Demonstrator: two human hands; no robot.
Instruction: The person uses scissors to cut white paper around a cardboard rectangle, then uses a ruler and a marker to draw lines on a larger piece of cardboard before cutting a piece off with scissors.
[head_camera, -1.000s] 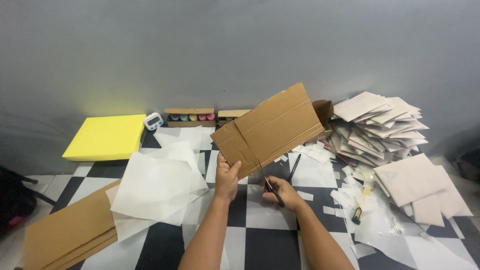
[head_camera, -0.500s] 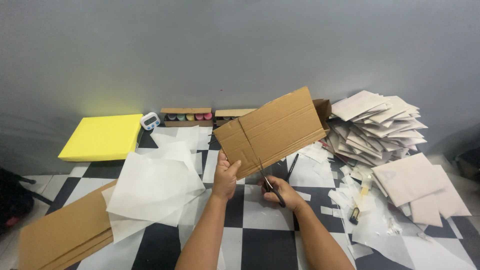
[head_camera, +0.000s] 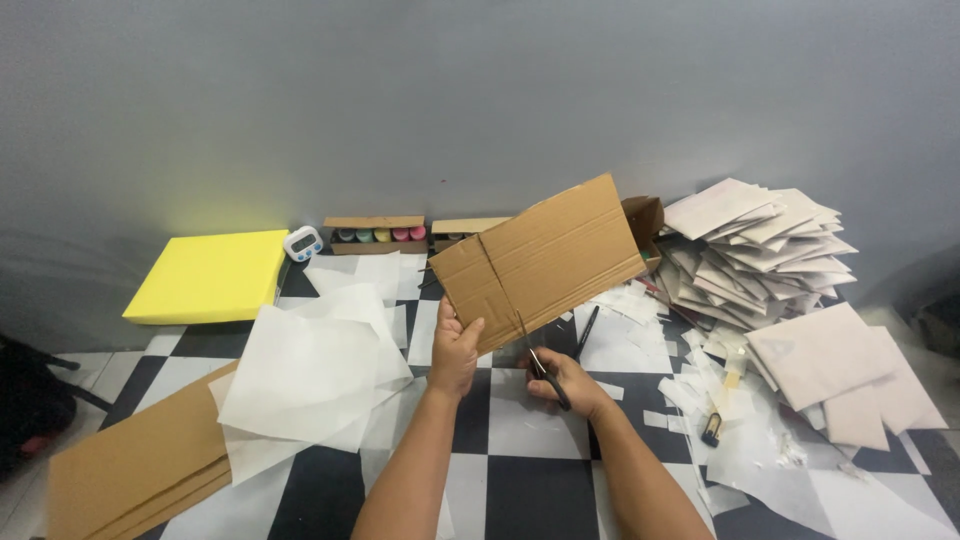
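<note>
Far to the left of the left hand, against the grey wall: a flat yellow block (head_camera: 205, 276), then a small white timer (head_camera: 303, 243) just beside it. Below and left of that hand, a stack of brown cardboard sheets (head_camera: 135, 464) on the checkered floor (head_camera: 525, 500), overlapped by loose white paper sheets (head_camera: 310, 370) reaching almost to the wrist. Beyond the hand, by the wall, a shallow box of small paint pots (head_camera: 375, 235) in several colours. Left hand (head_camera: 456, 350) closed in a pinch on the lower left edge of the cardboard panel (head_camera: 540, 262), thumb over the front face, fingers behind; panel held up off the floor, tilted, its right end higher, creases visible across it. Right hand (head_camera: 565, 383) just to the right and slightly lower, gripping black-handled scissors (head_camera: 540, 365), fingers curled through the handles; blades pointing up at the panel's lower edge, possibly already into it, though hard to tell at this angle. Just right of the right hand, a dark pen-like object (head_camera: 587, 332) on scraps of white paper. Further right, a small bottle with a dark cap (head_camera: 716, 420) lying among scraps, and beyond it a tall untidy pile of pale envelopes (head_camera: 760, 255), with more pale pieces (head_camera: 835, 365) spread well to the right.
</note>
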